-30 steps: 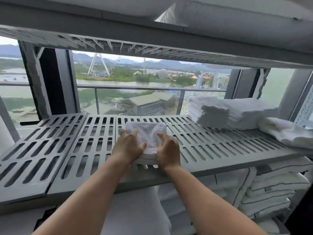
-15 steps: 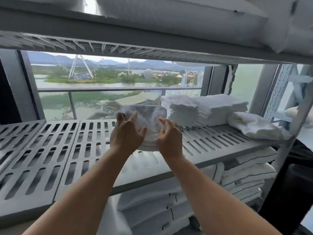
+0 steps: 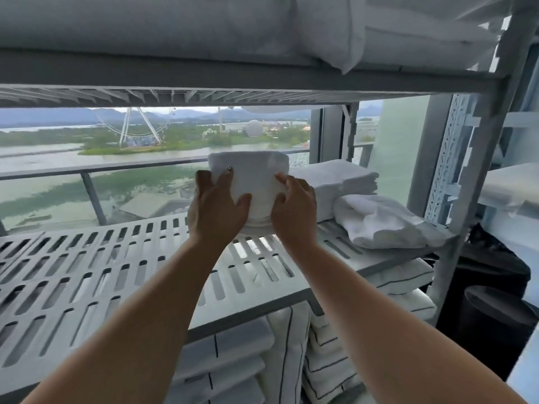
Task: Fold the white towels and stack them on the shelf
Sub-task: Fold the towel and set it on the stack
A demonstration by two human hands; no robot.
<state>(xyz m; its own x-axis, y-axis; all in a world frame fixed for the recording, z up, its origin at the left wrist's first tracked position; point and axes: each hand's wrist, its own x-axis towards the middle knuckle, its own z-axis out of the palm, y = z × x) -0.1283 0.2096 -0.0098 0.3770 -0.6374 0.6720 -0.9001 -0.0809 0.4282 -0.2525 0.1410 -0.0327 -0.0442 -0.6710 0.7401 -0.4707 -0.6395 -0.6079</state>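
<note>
A folded white towel is held up above the slatted grey shelf, between both hands. My left hand grips its left side and my right hand grips its right side. Just to the right, touching or nearly touching the held towel, a stack of folded white towels rests on the shelf. In front of that stack lies a loosely bundled white towel.
The shelf above carries thick white bedding. Below the slatted shelf are piles of white linen with dark stripes. A grey upright post stands at the right, with dark bins beside it. A window lies behind the shelf.
Both hands lifted the folded towel off the shelf and carried it right, toward the stack of folded towels. The view also swung right.
</note>
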